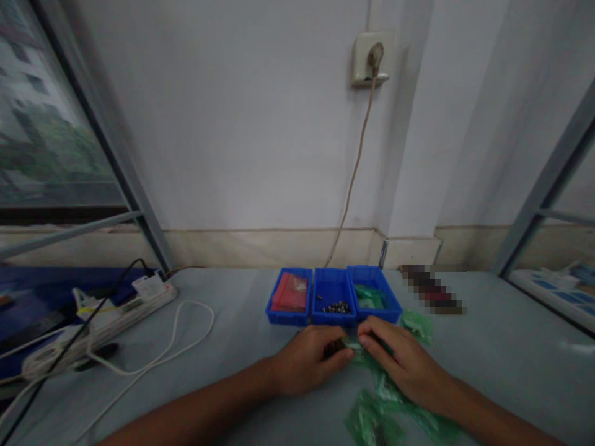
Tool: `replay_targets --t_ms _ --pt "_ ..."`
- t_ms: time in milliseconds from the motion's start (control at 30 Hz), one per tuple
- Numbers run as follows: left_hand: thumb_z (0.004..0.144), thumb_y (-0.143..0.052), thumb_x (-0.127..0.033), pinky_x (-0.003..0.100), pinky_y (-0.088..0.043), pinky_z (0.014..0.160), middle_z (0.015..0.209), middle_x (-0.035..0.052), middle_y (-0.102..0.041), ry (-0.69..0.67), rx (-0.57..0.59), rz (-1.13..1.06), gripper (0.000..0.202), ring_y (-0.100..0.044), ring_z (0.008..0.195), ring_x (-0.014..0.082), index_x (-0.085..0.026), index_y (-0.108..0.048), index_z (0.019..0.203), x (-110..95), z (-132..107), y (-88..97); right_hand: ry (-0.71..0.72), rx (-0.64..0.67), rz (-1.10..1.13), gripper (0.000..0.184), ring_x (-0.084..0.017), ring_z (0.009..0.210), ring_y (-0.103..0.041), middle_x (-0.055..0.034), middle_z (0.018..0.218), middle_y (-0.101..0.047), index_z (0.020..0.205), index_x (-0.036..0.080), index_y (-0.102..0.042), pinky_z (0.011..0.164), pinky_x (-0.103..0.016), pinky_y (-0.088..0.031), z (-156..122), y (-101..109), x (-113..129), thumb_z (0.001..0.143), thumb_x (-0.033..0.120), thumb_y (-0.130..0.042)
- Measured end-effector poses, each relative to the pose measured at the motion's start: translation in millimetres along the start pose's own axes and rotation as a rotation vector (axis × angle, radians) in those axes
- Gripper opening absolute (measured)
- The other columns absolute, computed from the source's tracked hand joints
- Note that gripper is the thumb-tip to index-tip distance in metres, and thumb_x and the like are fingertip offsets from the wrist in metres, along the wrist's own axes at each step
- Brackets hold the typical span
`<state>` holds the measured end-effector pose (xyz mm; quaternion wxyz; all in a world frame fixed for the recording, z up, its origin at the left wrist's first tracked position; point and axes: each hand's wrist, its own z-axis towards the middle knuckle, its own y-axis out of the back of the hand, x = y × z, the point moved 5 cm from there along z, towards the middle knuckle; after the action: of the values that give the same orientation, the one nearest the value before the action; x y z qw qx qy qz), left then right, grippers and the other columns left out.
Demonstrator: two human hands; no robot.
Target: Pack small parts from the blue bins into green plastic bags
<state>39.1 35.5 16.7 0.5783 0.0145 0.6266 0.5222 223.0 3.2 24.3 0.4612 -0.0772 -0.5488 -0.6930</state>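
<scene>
Green bags (365, 416), left hand (312, 360) and right hand (405, 364) nearly closed, pinching green packet (355, 345)

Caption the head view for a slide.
Left hand and right hand close together at green plastic, beside three blue bins.

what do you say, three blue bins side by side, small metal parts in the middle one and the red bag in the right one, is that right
No: the head view shows the red bag in the left bin, while the small metal parts are indeed in the middle bin.
</scene>
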Motion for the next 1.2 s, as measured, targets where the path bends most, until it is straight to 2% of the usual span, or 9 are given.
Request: replay_targets --t_ms 433,833,1200 --pt "0.107 -0.057 -0.042 0.022 -0.038 0.061 0.077 -0.0006 -0.061 0.006 0.011 0.03 0.031 -0.054 0.067 0.0137 -0.016 -0.065 0.091 1.8 0.5 -0.2 0.002 -0.001 -0.012 0.026 -0.021 0.089 -0.069 -0.0013 0.094 -0.071 0.103 0.025 -0.064 0.083 -0.031 -0.052 0.6 -0.4 -0.3 0.116 0.04 -0.047" --pt "0.108 -0.056 -0.042 0.023 -0.041 0.063 0.079 0.0008 -0.064 -0.002 0.022 0.07 0.031 -0.056 0.068 0.0147 -0.016 -0.066 0.094 4.3 0.4 -1.7 0.001 0.014 -0.007 0.022 -0.021 0.09 -0.069 -0.0004 0.095 -0.07 0.104 0.026 -0.064 0.084 -0.031 -0.05 -0.3 0.1 -0.3 0.116 0.036 -0.049" --pt "0.106 -0.059 -0.034 0.027 -0.044 0.073 0.086 0.0025 -0.064 -0.19 0.049 0.284 0.021 -0.06 0.08 0.0189 -0.02 -0.058 0.09 -4.4 -0.9 -6.4 0.031 0.059 -0.012 0.021 -0.021 0.089 -0.069 -0.0007 0.095 -0.071 0.102 0.025 -0.065 0.083 -0.03 -0.052 0.7 -4.1 -0.3 0.115 0.035 -0.051"
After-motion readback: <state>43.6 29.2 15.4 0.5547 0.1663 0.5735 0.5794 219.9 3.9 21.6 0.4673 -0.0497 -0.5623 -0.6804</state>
